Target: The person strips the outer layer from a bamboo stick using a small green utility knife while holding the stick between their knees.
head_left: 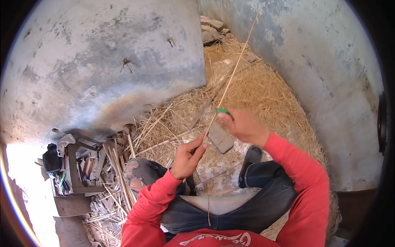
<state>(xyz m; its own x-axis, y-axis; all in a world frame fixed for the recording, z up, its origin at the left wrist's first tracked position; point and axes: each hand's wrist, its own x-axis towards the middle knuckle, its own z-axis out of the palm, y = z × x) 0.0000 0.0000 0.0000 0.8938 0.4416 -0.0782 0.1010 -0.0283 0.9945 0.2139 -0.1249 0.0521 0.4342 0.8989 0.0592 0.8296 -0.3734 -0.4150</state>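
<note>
Stick (235, 72): long, slim, pale, probably cane or split wood; raised in front of the person, slanting up and right from the left hand, far end near the grey wall (325, 78).
Feel: likely very light; stiff enough to hold its line, springy over the long free length. Dry-looking, so probably not slippery. Thin tip could whip or crack; edges may splinter.
Best hold: lower part, thumb against forefinger, firm without crushing. The far tip looks a poor place, too much bend there.
Left hand (188, 158): thumb and fingers pinching the stick near its lower part; most of the length runs out beyond this grip.
Right hand (245, 125): curled around a small green tool (223, 110); motion-blurred, finger detail lost.
Tool and stick: green end sits right beside the stick, a little above the left hand; contact or slight gap, cannot tell. Cutting edge not readable.
Stick to hands: inside the left grip, just left of the right hand.
Below: grey block (221, 140) on the ground, loose straw (263, 90) around; the raised stick passes above both.
</note>
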